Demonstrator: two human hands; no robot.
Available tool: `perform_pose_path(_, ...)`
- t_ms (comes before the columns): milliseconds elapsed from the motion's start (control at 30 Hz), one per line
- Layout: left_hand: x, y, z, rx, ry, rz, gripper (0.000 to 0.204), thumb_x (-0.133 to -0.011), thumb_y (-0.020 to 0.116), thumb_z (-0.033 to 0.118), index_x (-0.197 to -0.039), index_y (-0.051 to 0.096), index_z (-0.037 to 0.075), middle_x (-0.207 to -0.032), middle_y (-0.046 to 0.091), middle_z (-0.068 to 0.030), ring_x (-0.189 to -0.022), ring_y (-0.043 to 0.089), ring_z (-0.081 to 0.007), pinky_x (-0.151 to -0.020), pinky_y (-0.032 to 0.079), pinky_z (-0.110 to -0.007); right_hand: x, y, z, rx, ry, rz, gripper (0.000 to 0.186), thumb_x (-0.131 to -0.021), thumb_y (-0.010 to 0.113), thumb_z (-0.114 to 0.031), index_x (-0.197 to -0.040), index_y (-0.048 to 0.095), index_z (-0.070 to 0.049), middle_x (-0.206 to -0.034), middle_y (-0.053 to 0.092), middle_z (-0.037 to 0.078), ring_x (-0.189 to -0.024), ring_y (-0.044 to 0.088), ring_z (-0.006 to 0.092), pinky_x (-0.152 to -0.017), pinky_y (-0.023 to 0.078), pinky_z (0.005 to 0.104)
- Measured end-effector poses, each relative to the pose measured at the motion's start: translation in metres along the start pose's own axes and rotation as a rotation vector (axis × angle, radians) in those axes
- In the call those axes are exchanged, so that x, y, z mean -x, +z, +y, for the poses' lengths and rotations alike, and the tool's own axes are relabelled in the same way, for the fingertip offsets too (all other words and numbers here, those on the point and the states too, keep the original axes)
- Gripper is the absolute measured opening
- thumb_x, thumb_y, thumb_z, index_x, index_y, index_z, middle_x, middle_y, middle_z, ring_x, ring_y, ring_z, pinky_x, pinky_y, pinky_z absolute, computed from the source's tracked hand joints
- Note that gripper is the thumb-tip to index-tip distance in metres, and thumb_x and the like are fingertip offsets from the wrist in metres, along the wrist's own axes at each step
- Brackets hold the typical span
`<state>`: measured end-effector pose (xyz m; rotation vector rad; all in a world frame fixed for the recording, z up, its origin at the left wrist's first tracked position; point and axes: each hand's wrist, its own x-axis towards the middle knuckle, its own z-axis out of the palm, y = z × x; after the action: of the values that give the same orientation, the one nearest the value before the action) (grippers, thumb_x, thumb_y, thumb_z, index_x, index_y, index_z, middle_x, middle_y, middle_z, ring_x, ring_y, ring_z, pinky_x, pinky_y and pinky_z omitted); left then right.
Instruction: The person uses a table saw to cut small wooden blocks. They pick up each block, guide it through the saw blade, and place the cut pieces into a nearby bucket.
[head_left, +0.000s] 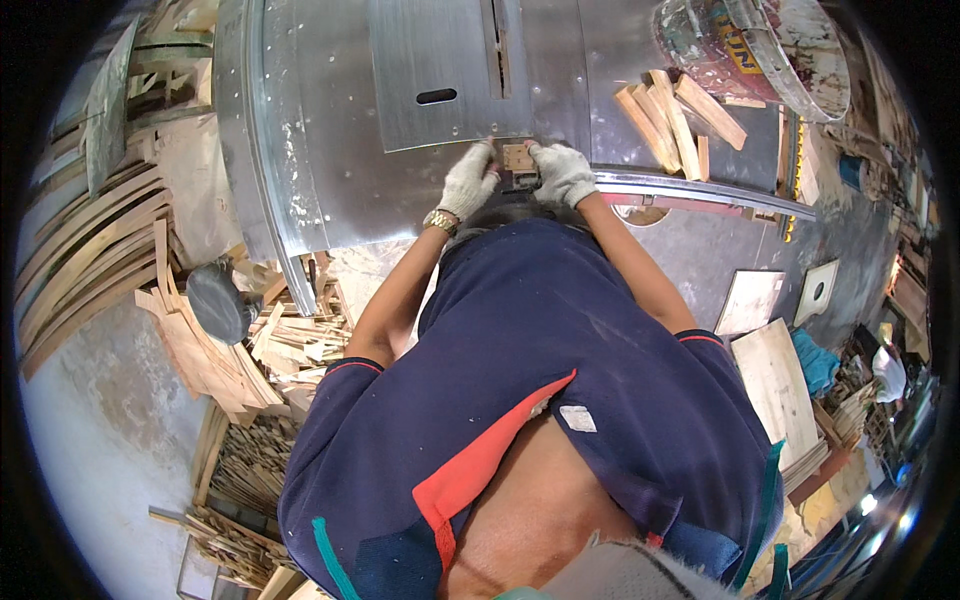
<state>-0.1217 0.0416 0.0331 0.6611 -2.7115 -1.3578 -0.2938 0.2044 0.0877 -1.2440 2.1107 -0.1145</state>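
A small pale wooden block (518, 157) sits at the near edge of a grey metal saw table (340, 130), between my two gloved hands. My right hand (563, 175) is closed, with its thumb and fingertips against the block's right side. On the other side, my left hand (467, 183) rests near the table edge. Its thumb and fingers are apart, a small gap separates it from the block, and nothing shows in it. Straight ahead, a narrow slot (500, 50) runs through a metal insert plate (435, 60). What lies under the fingers is hidden.
Cut wood sticks (675, 120) lie on the right of the table beside a paint-stained bucket (765, 50). A metal rail (700, 187) runs along the near right edge. Curved wood strips (90, 265) are stacked at left, above offcuts (305, 340). Boards (775, 390) lean at lower right.
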Motion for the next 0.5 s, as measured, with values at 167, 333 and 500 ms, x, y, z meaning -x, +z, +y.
perform_pose_path(167,-0.009,-0.032,-0.034,-0.11,-0.208,0.431,0.054,-0.094,0.072,0.011,-0.147,0.059,0.006,-0.118,0.069,-0.0159,-0.098,0.071,-0.0374,-0.085,0.058,-0.047,-0.03,-0.025,0.006,0.054,0.095,-0.057,0.098,-0.071,0.09,-0.04,-0.156,0.051,-0.013,-0.116,0.074,0.02,-0.111,0.072,0.0392,-0.096,0.059,0.0482)
perform_pose_path(333,-0.017,-0.056,-0.075,-0.327,-0.224,0.591,0.059,-0.095,0.072,0.017,-0.149,0.057,-0.001,-0.119,0.065,-0.0219,-0.109,0.065,-0.0403,-0.095,0.056,-0.049,-0.066,-0.05,0.019,0.08,0.059,0.014,0.098,-0.07,0.091,-0.042,-0.155,0.051,-0.014,-0.116,0.076,0.019,-0.111,0.073,0.0399,-0.096,0.059,0.0499)
perform_pose_path(500,-0.013,-0.045,-0.095,-0.551,-0.086,0.638,0.058,-0.096,0.073,0.022,-0.148,0.058,0.0,-0.123,0.063,-0.0222,-0.115,0.062,-0.0416,-0.102,0.052,-0.053,-0.098,-0.079,0.026,0.077,0.075,0.04,0.097,-0.07,0.09,-0.044,-0.154,0.052,-0.015,-0.117,0.076,0.019,-0.112,0.072,0.0403,-0.097,0.058,0.0502)
